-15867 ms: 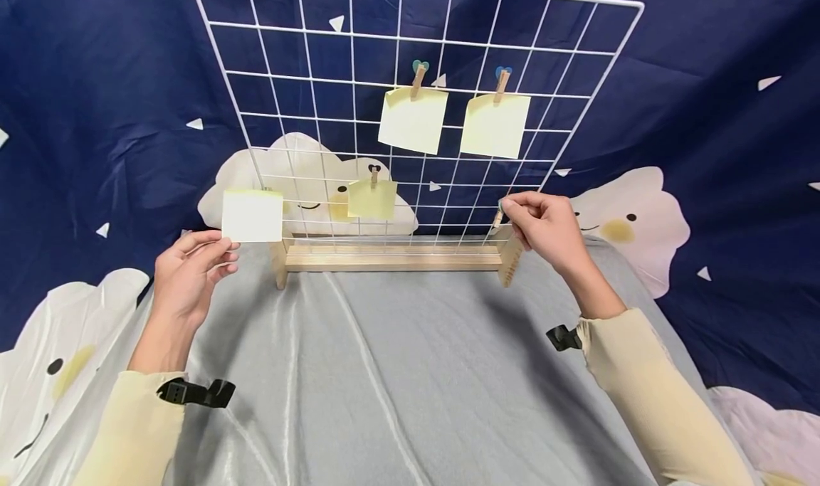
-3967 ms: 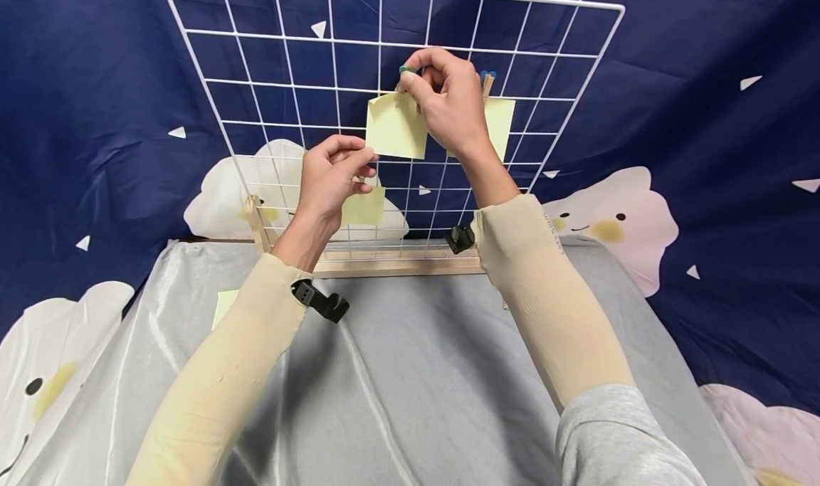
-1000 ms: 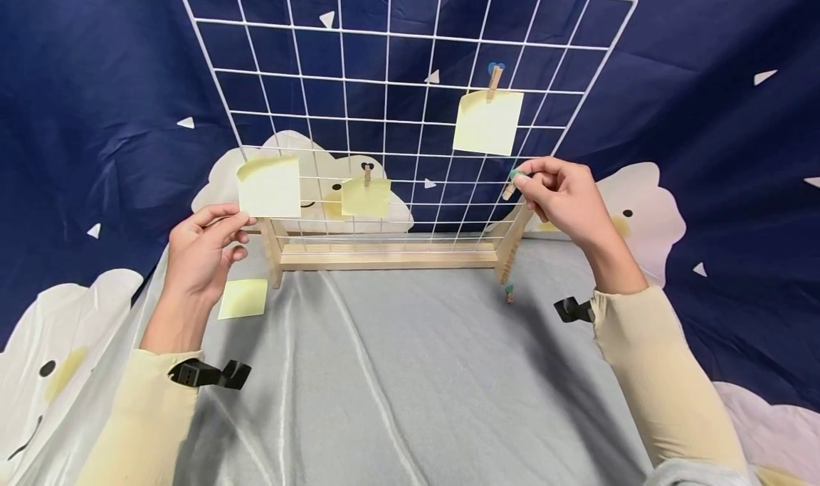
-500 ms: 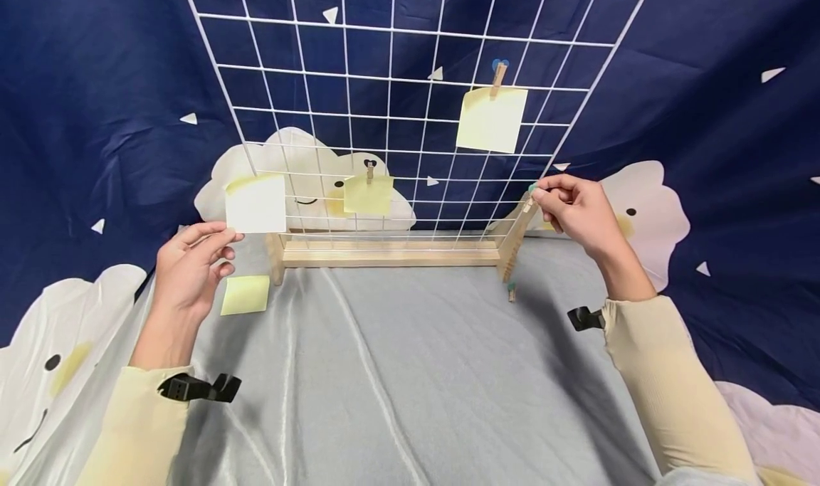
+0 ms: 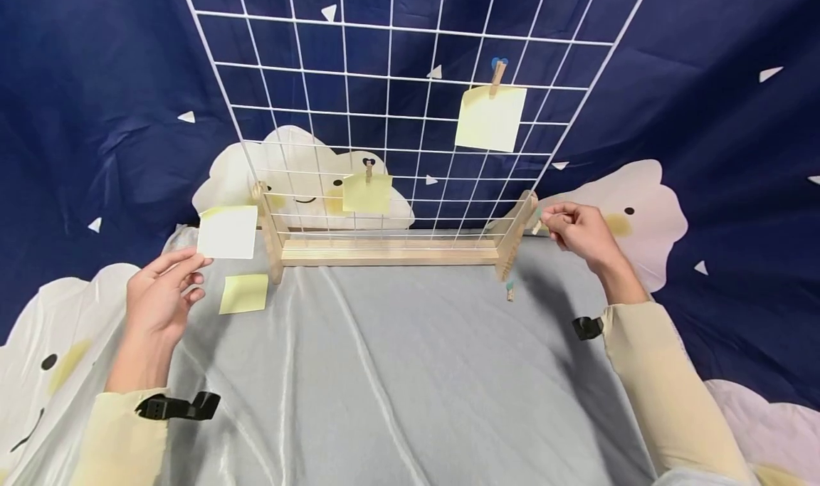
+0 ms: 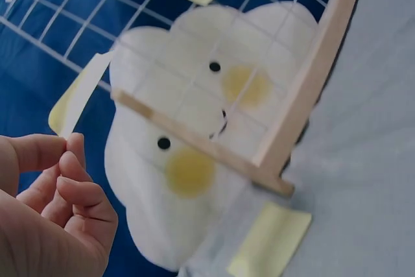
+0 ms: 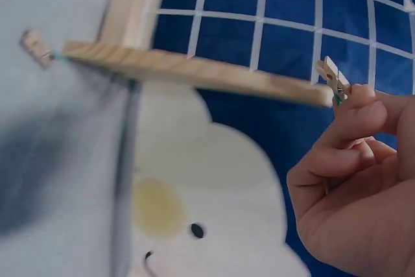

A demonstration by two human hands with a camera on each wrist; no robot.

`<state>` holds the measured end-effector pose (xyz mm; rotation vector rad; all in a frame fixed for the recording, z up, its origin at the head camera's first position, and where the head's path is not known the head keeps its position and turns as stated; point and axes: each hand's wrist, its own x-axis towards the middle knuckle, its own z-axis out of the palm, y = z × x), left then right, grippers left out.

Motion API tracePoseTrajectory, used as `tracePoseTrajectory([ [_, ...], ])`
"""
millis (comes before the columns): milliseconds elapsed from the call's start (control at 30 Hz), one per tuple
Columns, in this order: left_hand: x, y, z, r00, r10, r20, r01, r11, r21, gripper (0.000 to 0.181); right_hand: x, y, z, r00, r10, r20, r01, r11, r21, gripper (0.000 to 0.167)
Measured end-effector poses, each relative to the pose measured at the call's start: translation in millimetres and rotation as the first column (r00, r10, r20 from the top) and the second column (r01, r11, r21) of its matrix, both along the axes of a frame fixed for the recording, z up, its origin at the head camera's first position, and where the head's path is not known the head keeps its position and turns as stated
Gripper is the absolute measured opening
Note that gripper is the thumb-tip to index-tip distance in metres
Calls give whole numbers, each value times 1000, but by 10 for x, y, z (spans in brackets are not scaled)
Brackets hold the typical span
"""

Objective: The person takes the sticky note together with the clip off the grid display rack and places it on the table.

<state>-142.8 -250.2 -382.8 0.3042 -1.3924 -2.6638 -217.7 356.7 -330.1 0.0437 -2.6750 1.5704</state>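
Between thumb and fingers, my left hand (image 5: 160,294) pinches a pale yellow sticky note (image 5: 227,233) by its lower left corner, left of the white wire grid (image 5: 388,80). My right hand (image 5: 579,233) pinches a small wooden clothespin (image 7: 334,77) with a green end, beside the right foot of the stand. Another sticky note (image 5: 491,119) hangs high on the grid under a clothespin (image 5: 497,77) with a blue heart. Lower down, a third note (image 5: 367,193) hangs from a clothespin (image 5: 369,170) with a dark heart.
On the grey cloth (image 5: 384,372), a loose sticky note (image 5: 244,294) lies near the stand's left foot. A green-topped clothespin (image 5: 510,292) lies by its right foot. The wooden stand (image 5: 391,252) holds the grid upright before a dark blue cloud-print curtain (image 5: 737,151).
The upper middle note and its green clothespin have come off the grid. Over the last second my left hand moved the note left and down, and my right hand moved the clothespin right and down.
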Motion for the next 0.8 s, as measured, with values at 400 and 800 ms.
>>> tracePoseTrajectory([
  [400, 40, -390, -282, 987, 77, 140, -81, 996, 26, 15, -5, 307, -306, 991, -33, 131, 25, 998, 63, 31],
  [800, -5, -617, -551, 951, 137, 277, -114, 988, -100, 14, -6, 433, -602, 970, 14, 244, -35, 996, 79, 32],
])
